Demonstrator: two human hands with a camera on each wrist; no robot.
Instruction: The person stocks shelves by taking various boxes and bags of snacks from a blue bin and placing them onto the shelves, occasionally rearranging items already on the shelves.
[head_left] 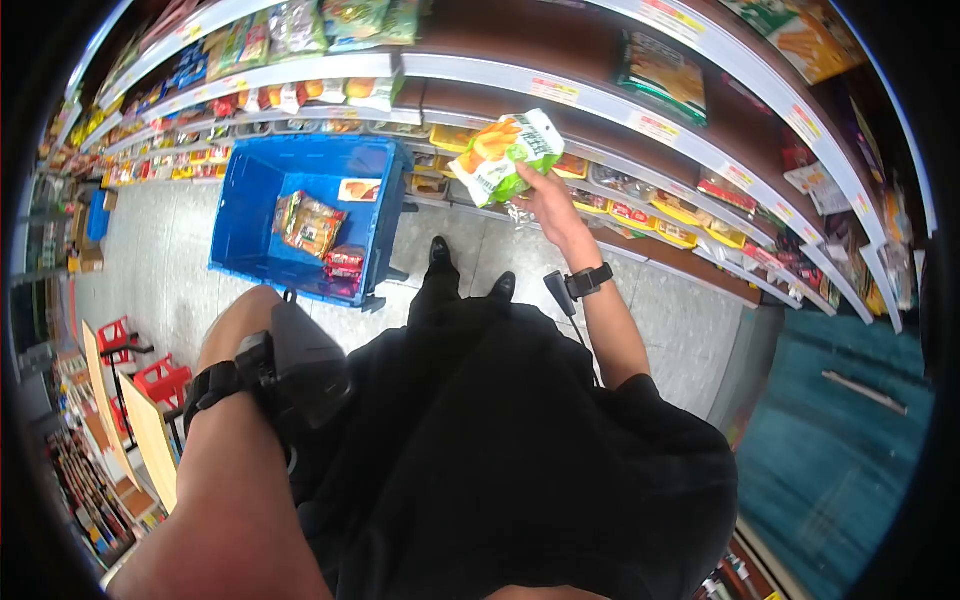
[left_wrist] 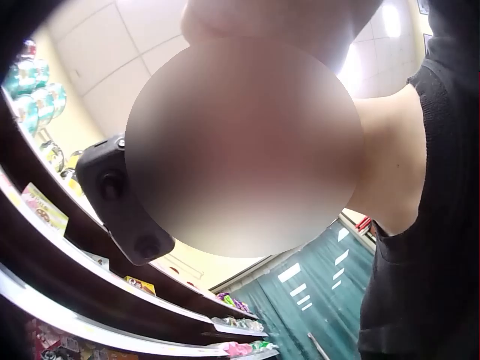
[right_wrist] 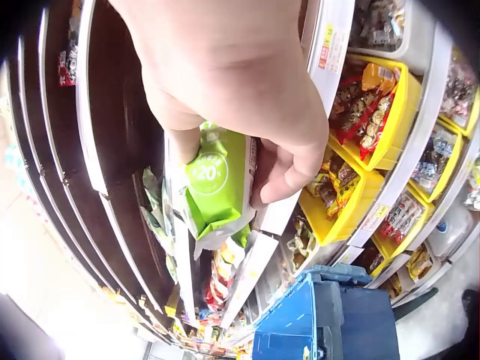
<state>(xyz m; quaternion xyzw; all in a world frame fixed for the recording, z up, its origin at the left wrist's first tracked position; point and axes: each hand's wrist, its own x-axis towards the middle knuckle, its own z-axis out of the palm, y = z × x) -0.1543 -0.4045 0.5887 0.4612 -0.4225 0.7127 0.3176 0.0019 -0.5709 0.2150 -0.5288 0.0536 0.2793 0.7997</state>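
In the head view my right hand [head_left: 555, 208] grips a green and white snack bag [head_left: 492, 150] by its lower right edge, in front of the shelves. Seen from the right wrist, the hand [right_wrist: 232, 75] has thumb and fingers on opposite sides of the bag [right_wrist: 219, 180]. Part of my left hand [head_left: 243, 318] shows beyond the wrist strap, beside a black device that covers some of it; its fingers cannot be made out. A blue crate [head_left: 238, 205] stands on the floor, holding several snack packets [head_left: 312, 226] and a red packet [head_left: 345, 262].
Shelves with white price rails [head_left: 560, 92] curve across the front and right, carrying bagged snacks. Yellow bins [right_wrist: 390, 127] of small packets line the lower shelves. Red stools [head_left: 160, 382] stand at the left, and a teal curtain [head_left: 830, 450] hangs at the right.
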